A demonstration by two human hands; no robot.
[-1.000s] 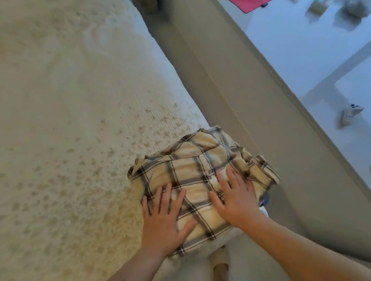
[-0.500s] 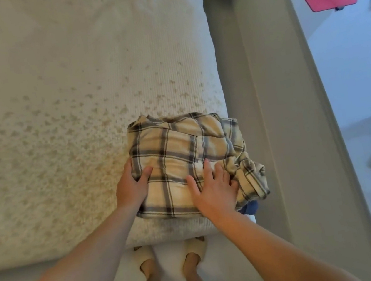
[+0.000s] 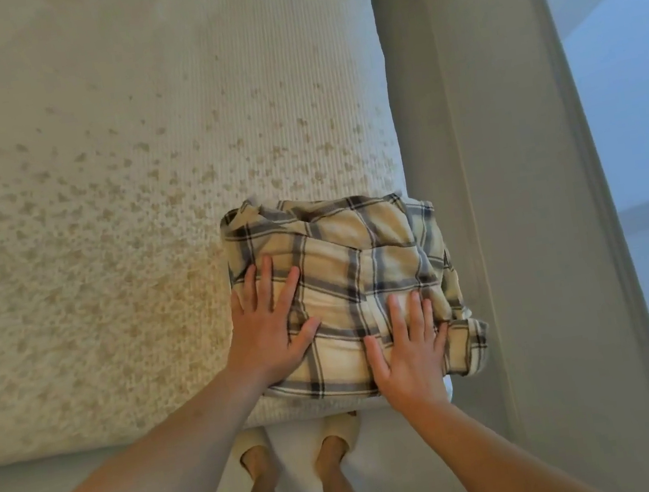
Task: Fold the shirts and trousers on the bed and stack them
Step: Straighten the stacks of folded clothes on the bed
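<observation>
We look down on a folded cream-and-grey plaid shirt (image 3: 345,284) lying at the near right corner of the bed (image 3: 119,191). Our left hand (image 3: 270,328) lies flat on the shirt's left side, fingers straight and spread. Our right hand (image 3: 411,352) presses flat on its near right part, fingers straight. Two slippered feet (image 3: 300,443) stand below the bed's edge.

Soft woven cloth on the shirt (image 3: 344,280), matt and creased in cream-and-grey plaid. Under it the bed (image 3: 98,194) shows a ribbed, nubbly matt cover, speckled tan. The bed frame (image 3: 513,177) looks smooth and matt grey.
</observation>
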